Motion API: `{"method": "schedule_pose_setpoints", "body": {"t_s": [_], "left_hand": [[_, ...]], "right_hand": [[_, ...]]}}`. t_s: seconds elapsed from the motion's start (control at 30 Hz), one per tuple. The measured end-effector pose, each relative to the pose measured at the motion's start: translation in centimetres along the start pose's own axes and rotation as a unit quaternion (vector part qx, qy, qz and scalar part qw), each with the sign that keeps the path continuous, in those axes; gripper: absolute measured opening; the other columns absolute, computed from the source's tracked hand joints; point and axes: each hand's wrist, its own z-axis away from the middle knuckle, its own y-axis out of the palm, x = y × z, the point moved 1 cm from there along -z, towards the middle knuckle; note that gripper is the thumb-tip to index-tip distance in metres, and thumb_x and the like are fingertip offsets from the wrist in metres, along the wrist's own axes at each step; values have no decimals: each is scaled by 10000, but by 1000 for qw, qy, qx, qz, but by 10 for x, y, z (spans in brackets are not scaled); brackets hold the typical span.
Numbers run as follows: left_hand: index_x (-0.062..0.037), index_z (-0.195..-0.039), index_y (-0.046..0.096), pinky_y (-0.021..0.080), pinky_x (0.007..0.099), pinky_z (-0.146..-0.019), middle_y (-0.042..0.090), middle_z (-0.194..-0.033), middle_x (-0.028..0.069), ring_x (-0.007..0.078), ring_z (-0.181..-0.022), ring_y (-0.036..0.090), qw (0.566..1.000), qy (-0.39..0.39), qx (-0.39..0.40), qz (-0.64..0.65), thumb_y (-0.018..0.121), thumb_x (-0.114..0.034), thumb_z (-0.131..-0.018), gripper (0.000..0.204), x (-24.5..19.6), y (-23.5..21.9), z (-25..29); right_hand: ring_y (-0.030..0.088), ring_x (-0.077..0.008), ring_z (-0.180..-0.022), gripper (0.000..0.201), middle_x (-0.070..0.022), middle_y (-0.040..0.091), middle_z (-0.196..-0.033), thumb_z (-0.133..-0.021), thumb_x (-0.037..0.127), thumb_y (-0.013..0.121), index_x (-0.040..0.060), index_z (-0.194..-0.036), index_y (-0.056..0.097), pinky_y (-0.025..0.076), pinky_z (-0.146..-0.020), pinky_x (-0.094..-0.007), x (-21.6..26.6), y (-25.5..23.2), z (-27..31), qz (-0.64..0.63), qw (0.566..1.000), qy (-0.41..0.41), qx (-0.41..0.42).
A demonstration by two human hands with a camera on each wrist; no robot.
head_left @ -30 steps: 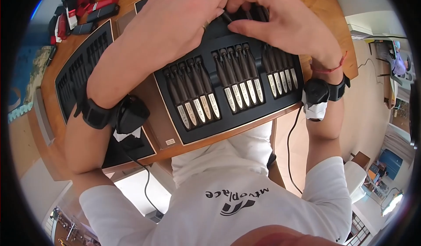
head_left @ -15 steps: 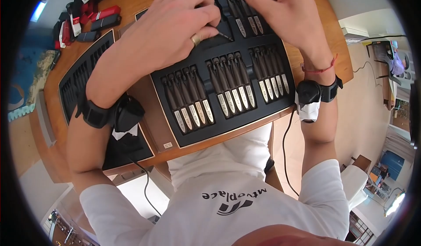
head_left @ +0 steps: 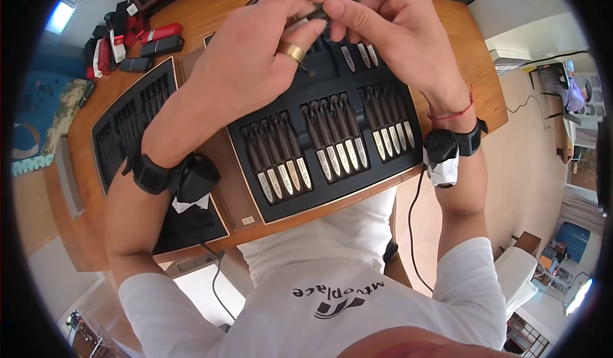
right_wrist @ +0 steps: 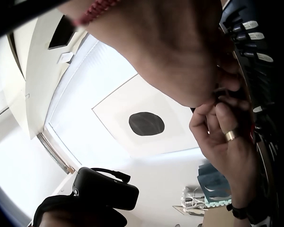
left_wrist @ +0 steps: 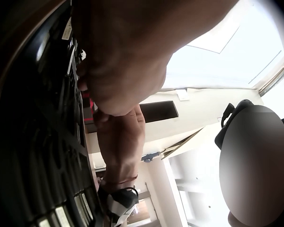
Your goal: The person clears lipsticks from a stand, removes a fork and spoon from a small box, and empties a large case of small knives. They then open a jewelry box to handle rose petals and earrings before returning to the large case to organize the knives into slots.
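- Over the far part of the black tray (head_left: 319, 190), from the head view, both hands met fingertip to fingertip at a slim dark piece (head_left: 317, 14), held up off the tray. The left hand (head_left: 246, 51) had thumb and fingers bent inward on it; the right hand (head_left: 402, 32) pinched it between thumb and curled fingers.
- Below them lay rows of dark sticks (head_left: 334, 125) with pale labelled ends. If the piece was their kind, I guessed it light, fairly stiff and perhaps smooth enough to roll; I'd have gripped it mid-length, sparing any narrow tip.
- By the left wrist view, the left hand's back hid the piece; the two hands met beside the tray, their grip too dark to read.
- By the right wrist view, the left hand's thumb, wearing a gold ring (right_wrist: 231, 135), bent in close under the right hand's shadowed fingers. A fingertip pinch seemed enough; hard squeezing might have snapped something so thin.
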Motion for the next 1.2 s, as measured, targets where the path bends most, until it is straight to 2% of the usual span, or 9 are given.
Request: {"method": "schedule_pose_setpoints", "body": {"t_s": [0.17,0.23,0.3,0.47,0.53,0.7,0.83,0.9,1.2], "left_hand": [[-47,-1303,642,554,328,-853,759,-1139,136,229,-1001,744,998,-35,47,-11,731,-56,-1030,286,8,-2,1],[-60,-1269,677,544,375,-888,743,-1143,124,273,-1043,712,989,104,41,-94,762,-64,-996,286,14,0,3],[-62,-1253,690,531,393,-920,736,-1133,116,294,-1067,697,987,119,30,-105,775,-76,-981,285,13,2,3],[-62,-1241,703,499,427,-989,715,-1127,101,329,-1128,657,977,123,-21,-174,793,-125,-963,299,18,1,2],[-57,-1245,698,500,437,-984,713,-1162,106,347,-1141,648,968,117,-17,-220,772,-141,-977,291,19,-2,1],[-48,-1239,692,502,458,-991,704,-1194,119,352,-1158,641,960,100,-41,-257,754,-156,-986,282,19,-5,0],[-29,-1210,687,511,472,-981,703,-1193,130,358,-1165,644,945,77,-58,-312,769,-201,-988,293,20,-8,2],[-16,-1197,683,518,473,-972,702,-1183,138,358,-1163,648,928,70,-56,-360,767,-257,-998,324,22,-6,4],[28,-1130,674,546,468,-931,676,-1047,165,358,-1094,656,860,6,-27,-510,722,-459,-1027,500,16,-8,14]], "right_hand": [[609,-40,-820,146,5,689,-940,-1118,80,636,-3,-1218,701,481,-744,-198,-6,-17,-7,-31,992,0,-122],[603,-39,-810,141,9,680,-939,-1104,55,628,-3,-1221,683,480,-728,-202,-8,-23,-11,0,990,-14,-140],[596,-38,-800,144,12,670,-938,-1090,29,620,-2,-1223,664,479,-712,-206,-7,-27,-11,28,986,-28,-159],[562,-71,-730,233,-6,606,-833,-1022,-18,617,2,-1243,548,435,-609,-270,-5,-25,-2,174,984,49,-2],[535,-72,-716,277,-20,573,-793,-1029,-4,622,6,-1287,520,417,-593,-294,-8,-19,-2,256,967,-15,6],[599,-69,-775,107,5,700,-871,-1028,101,733,5,-986,712,487,-697,-273,-27,-28,-9,304,948,-53,-76],[572,-42,-798,87,48,690,-895,-1053,102,710,16,-1040,716,483,-714,-245,-25,-29,-8,363,930,-36,-37],[607,-217,-633,111,-128,670,-740,-964,101,716,-8,-973,701,492,-624,-365,-28,-26,-7,338,939,-69,-9],[558,-64,-755,102,15,661,-853,-1030,104,733,3,-1043,728,473,-682,-262,-20,-26,-6,397,917,-7,28]]}}
